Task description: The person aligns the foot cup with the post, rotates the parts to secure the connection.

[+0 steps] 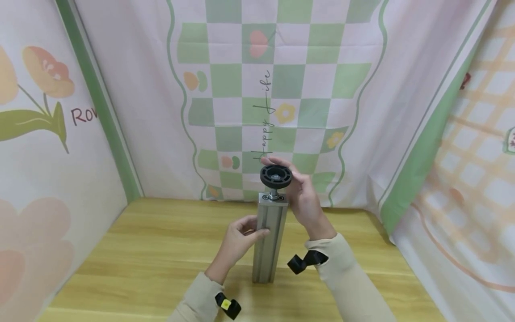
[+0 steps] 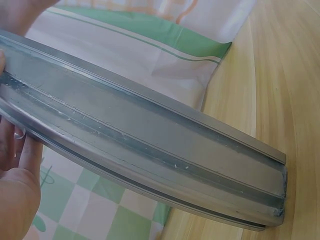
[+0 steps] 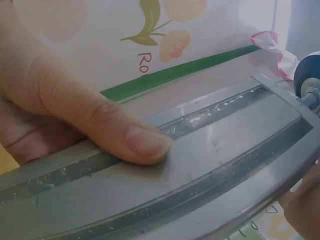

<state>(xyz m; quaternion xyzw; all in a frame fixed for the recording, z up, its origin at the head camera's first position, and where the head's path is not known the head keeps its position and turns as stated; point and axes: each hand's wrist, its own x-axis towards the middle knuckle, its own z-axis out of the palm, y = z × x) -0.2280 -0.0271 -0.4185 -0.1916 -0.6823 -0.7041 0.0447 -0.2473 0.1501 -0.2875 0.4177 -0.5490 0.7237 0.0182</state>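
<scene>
An aluminium profile (image 1: 266,257) stands upright on the wooden table, grooves running along its length. A black round levelling foot (image 1: 277,184) sits on a threaded stem above the profile's top end plate. My left hand (image 1: 240,237) grips the profile partway up from the left, its thumb lying on the grooved face, seen large in the right wrist view. Behind the levelling foot, my right hand (image 1: 306,203) has its fingers extended along the far rim; the foot and profile hide part of it. In the left wrist view, the profile's lower end (image 2: 272,192) meets the table.
The wooden table (image 1: 132,255) runs under the profile. A checked curtain (image 1: 257,80) hangs behind, with printed cloth at left (image 1: 40,179) and right (image 1: 474,201). Black straps (image 1: 307,260) with mounts circle both sleeves.
</scene>
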